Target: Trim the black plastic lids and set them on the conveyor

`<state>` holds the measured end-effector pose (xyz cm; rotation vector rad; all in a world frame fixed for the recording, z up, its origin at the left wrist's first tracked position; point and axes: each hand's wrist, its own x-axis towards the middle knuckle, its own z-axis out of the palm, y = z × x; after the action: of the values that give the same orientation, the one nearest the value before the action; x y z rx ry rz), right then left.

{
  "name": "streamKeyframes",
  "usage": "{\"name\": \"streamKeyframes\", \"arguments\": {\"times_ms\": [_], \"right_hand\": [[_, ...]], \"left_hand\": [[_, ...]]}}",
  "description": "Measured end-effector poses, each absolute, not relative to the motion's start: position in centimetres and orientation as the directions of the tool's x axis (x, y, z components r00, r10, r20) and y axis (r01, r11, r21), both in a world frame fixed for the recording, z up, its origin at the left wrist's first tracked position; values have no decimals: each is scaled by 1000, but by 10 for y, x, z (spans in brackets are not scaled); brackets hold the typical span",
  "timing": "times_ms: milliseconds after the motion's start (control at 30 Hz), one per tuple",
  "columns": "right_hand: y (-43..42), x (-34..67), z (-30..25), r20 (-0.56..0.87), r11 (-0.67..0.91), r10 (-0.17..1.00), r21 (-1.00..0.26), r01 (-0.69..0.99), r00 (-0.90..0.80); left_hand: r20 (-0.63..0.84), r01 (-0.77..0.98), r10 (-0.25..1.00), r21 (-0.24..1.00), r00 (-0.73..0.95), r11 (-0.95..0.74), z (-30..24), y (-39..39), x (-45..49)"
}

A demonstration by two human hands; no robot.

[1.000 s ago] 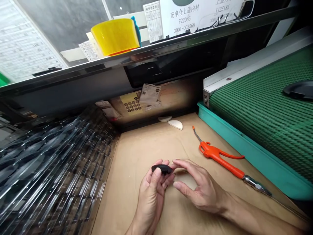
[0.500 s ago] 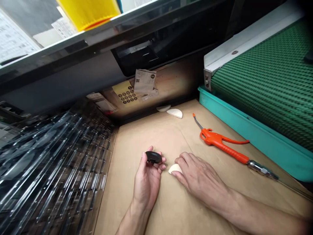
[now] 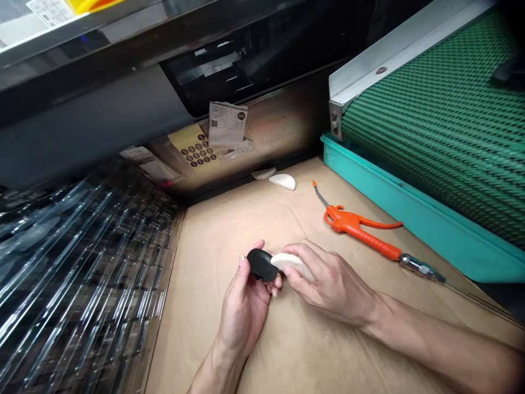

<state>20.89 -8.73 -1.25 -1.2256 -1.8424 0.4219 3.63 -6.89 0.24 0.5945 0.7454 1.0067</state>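
The left hand [image 3: 246, 312] pinches a smooth, rounded black piece [image 3: 261, 265] over the flat brown table [image 3: 200, 306]. The right hand [image 3: 334, 279] pinches a thin, curved white pad [image 3: 287, 261] right by the black piece's edge

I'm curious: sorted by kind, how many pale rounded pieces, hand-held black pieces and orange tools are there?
Pale rounded pieces: 3 (one held piece in the right hand, two back pieces on the tan surface)
Black piece in the left hand: 1
Orange tool: 1
Total: 5
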Motion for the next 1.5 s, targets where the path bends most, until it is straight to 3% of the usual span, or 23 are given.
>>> {"name": "streamKeyframes", "arguments": {"times_ms": [200,367,500,633,800,933,1067,1200,1333,1400,1500], "right_hand": [[-87,208,-15,381,458,885,-814,357,-267],[-88,208,-15,377,433,901,-755,493,-214],[-90,207,-12,323,394,909,-872,291,-265],[-90,207,-11,311,368,929,-809,457,-199],[-88,208,-11,264,336,930,-891,305,-256],[-87,209,-12,284,337,942,-805,489,-181],[-87,210,-10,222,296,929,-925,238,-296],[-86,210,-7,250,318,944,-860,398,-215],[-86,210,-5,228,303,925,-926,225,-304],[-86,211,-7,235,319,928,-902,291,-289],[-84,212,-11,332,373,927,-758,535,-177]], "left_hand": [[-309,-549,889,702,338,453,0,-71,37],[-312,-551,886,697,343,459,-1,-70,37],[-326,-571,888,681,323,458,0,-69,38],[-329,-562,883,682,336,468,0,-69,38],[-333,-567,886,681,323,463,0,-70,38],[-326,-555,884,690,335,465,0,-70,38],[-349,-557,881,683,319,473,-1,-70,38],[-326,-543,886,702,331,461,-1,-70,39],[-347,-553,884,691,312,466,0,-70,39],[-343,-548,884,694,319,467,1,-71,39],[-321,-546,882,696,344,466,0,-70,38]]}}
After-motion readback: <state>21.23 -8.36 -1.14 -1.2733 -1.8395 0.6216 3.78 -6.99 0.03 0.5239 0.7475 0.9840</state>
